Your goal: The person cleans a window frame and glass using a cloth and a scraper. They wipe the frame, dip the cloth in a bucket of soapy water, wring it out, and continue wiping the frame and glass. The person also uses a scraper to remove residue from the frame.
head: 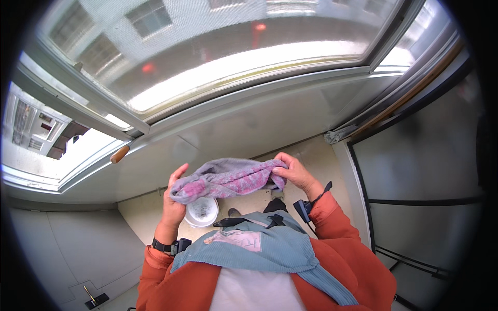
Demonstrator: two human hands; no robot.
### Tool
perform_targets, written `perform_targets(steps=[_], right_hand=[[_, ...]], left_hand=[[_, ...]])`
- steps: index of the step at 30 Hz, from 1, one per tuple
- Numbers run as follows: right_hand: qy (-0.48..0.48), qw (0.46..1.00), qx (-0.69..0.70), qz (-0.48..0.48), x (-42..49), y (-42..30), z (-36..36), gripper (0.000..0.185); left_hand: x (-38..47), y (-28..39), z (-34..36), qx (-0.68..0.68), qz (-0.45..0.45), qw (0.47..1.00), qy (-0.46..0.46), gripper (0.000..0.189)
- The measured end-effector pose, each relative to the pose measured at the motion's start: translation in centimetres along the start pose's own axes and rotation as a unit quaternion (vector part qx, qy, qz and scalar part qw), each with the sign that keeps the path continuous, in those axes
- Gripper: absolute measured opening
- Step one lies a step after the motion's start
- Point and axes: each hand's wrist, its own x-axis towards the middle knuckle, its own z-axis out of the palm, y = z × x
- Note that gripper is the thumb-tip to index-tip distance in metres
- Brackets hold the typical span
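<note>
A grey-purple terry cloth (237, 182) with pink patches stretches between my two hands, loosely folded along its length. My left hand (176, 198) holds its left end, the index finger pointing up and most of the fingers hidden behind the fabric. At the opposite end my right hand (297, 171) pinches the cloth between thumb and fingers. Below the cloth's left part, a white bucket (189, 221) stands on the floor, with greyish water or suds inside; the cloth covers part of its rim.
Ahead is a wide sliding window (249, 83) above a pale wall panel (233, 120). A wooden handle (120, 154) juts out at the left sill. Dark-framed glass panels (420, 163) stand to the right. A door handle (93, 297) sits low left. My shoes are on the beige floor (134, 215).
</note>
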Motion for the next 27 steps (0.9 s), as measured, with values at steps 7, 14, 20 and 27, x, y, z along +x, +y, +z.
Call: perform_targets(steps=[7,14,20,27], right_hand=[[-0.020,0.998,-0.056,-0.007,0.0,-5.6,-0.7,0.018],[-0.035,0.994,-0.063,-0.078,0.7,-7.7,0.9,0.015],[-0.116,0.978,-0.109,-0.136,1.3,-7.8,6.2,0.017],[-0.202,0.977,0.072,-0.017,1.2,-4.3,4.1,0.041]], left_hand=[[1.1,-0.2,0.0,-0.317,-0.094,0.943,-0.034,0.038],[2.6,0.2,3.5,-0.155,-0.195,0.960,-0.130,0.103],[3.8,1.8,8.8,-0.086,-0.183,0.929,-0.311,0.062],[4.9,4.7,8.3,-0.124,-0.154,0.928,-0.316,0.029]])
